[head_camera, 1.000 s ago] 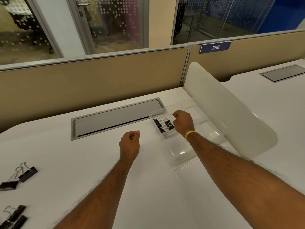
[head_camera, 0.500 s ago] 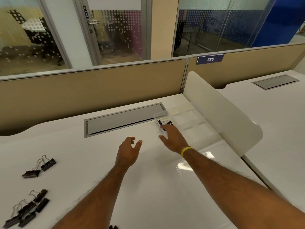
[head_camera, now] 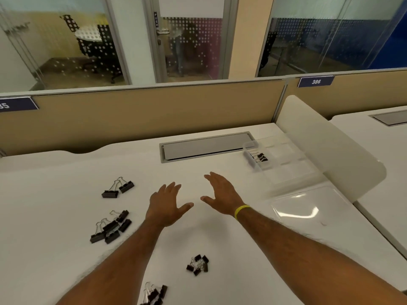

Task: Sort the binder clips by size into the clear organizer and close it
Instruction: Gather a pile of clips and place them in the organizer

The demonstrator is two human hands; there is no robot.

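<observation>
The clear organizer (head_camera: 284,157) lies open at the back right of the white desk, its lid (head_camera: 306,208) flat toward me. A few black binder clips (head_camera: 261,158) sit in its far left compartment. Loose black clips lie on the desk in groups: a pair (head_camera: 117,188) at the left, a larger cluster (head_camera: 111,226) below it, small clips (head_camera: 198,265) near the front, and more clips (head_camera: 154,293) at the bottom edge. My left hand (head_camera: 168,205) and my right hand (head_camera: 221,194) hover over the desk's middle, fingers spread, holding nothing.
A grey cable flap (head_camera: 207,146) is set into the desk behind my hands. A white curved divider (head_camera: 330,155) stands to the right of the organizer. A tan partition wall (head_camera: 154,115) closes off the back.
Both hands opened from fists. My right hand drew back from the organizer to the desk's middle. The view swung left and down, bringing more clip piles into sight.
</observation>
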